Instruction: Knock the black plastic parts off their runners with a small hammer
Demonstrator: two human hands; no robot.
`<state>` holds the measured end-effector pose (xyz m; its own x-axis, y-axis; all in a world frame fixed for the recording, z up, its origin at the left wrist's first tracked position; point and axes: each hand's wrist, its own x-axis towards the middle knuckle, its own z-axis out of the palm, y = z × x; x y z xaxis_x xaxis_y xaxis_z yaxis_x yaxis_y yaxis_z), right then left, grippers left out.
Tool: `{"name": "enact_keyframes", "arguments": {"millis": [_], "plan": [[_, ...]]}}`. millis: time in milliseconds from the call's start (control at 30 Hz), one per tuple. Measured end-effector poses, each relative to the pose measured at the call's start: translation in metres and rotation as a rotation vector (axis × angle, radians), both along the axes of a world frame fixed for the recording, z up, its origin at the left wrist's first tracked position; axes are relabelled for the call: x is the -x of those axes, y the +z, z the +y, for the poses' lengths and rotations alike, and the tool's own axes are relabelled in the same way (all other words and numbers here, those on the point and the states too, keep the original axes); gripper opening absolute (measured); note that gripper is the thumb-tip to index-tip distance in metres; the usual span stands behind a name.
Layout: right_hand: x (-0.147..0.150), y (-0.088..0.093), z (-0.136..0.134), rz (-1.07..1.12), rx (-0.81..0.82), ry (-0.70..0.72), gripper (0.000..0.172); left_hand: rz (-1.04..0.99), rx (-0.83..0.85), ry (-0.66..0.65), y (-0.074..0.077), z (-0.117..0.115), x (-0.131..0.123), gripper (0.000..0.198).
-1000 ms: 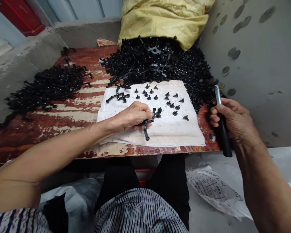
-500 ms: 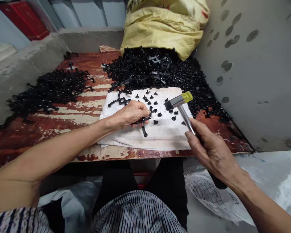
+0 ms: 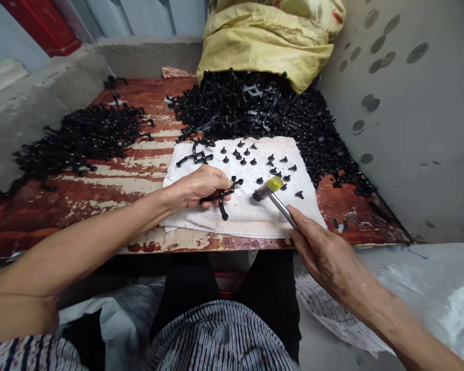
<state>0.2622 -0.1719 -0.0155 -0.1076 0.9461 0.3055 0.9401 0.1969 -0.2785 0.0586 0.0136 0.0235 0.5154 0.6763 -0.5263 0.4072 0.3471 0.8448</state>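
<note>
My left hand (image 3: 199, 188) rests on the folded white cloth (image 3: 239, 219), its fingers holding a branched black plastic runner (image 3: 220, 195) with one arm sticking out towards me. My right hand (image 3: 327, 255) grips a small hammer (image 3: 272, 195) by its metal shaft and hidden handle. The hammer's yellow-tipped head hangs low over the cloth, just right of the runner. Several small black plastic studs (image 3: 260, 181) lie scattered on the cloth. A second runner (image 3: 195, 158) lies further back on it, beyond my left hand.
The cloth sits on a rust-red, peeling board (image 3: 100, 206). Heaps of black plastic parts (image 3: 255, 111) spill from a yellow sack (image 3: 266, 49) at the back, and another heap (image 3: 81, 139) lies left. A concrete wall (image 3: 402, 103) closes the right side.
The hammer has swung down from a raised position to low over the cloth, and my right hand has moved left onto the cloth's near corner. My left hand stays on the runner.
</note>
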Motion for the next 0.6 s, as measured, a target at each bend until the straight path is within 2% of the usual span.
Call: {"name": "enact_keyframes", "arguments": {"millis": [233, 600], "plan": [[0.000, -0.014, -0.021, 0.097, -0.072, -0.010, 0.053, -0.067, 0.044, -0.076, 0.001, -0.010, -0.012, 0.022], [0.010, -0.010, -0.008, 0.213, 0.068, -0.053, 0.045, -0.070, 0.043, -0.099, 0.001, -0.016, -0.007, 0.021]]}}
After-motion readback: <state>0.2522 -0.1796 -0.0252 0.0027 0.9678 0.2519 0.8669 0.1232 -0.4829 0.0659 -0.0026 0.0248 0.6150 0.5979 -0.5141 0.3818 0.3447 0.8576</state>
